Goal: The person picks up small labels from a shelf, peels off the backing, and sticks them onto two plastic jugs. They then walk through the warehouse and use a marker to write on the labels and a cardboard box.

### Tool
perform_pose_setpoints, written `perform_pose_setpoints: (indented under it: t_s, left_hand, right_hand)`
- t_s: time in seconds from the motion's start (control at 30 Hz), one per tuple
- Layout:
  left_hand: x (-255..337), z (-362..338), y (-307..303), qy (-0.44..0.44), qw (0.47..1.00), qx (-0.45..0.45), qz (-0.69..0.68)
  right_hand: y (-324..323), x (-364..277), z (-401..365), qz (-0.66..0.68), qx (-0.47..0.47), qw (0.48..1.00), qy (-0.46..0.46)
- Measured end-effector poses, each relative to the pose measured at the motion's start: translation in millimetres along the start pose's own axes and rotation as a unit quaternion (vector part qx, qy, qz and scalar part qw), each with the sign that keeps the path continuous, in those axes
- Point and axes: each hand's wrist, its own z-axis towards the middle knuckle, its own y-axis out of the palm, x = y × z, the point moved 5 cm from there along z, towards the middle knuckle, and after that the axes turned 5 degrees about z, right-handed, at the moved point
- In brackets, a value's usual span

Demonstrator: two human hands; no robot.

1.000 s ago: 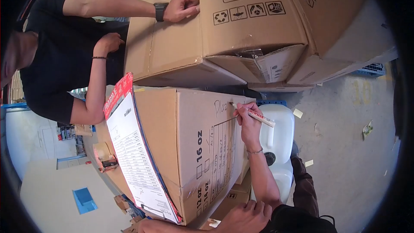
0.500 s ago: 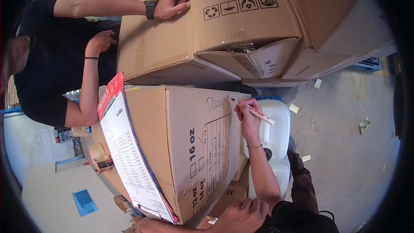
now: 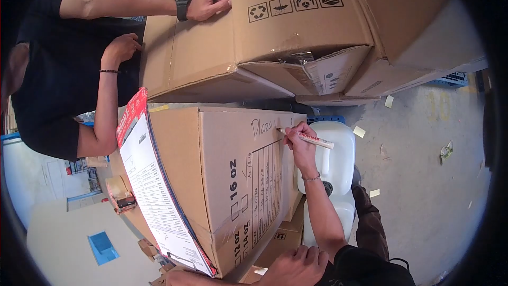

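Observation:
My right hand is closed round a white marker with red lettering. The marker's dark tip is at the face of a cardboard box, just beside the handwritten word "Plaza". Below that word, the face carries a printed table with handwriting and size checkboxes. At the bottom of the view, my left hand lies near my right forearm with its fingers curled; what they close on is hidden. A clipboard with printed sheets and a red "FRAGILE" strip rests on the box's adjoining side.
Another person in black leans on a large carton opposite. More large cartons stand beside it. White plastic jugs are right of my box. Paper scraps lie on the concrete floor.
The marker tip has shifted slightly left and down, closer to the word "Plaza", and my right hand has moved with it. The view has shifted a little. My left hand stays in place.

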Motion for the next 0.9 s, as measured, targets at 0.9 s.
perform_pose_setpoints:
  t_s: [0.9]
  left_hand:
    - [1.1,1.5,-2.2,0.011,1.0,-0.015,0.016]
  right_hand:
    - [0.0,3.4,2.8,0.044,0.019,0.999,0.02]
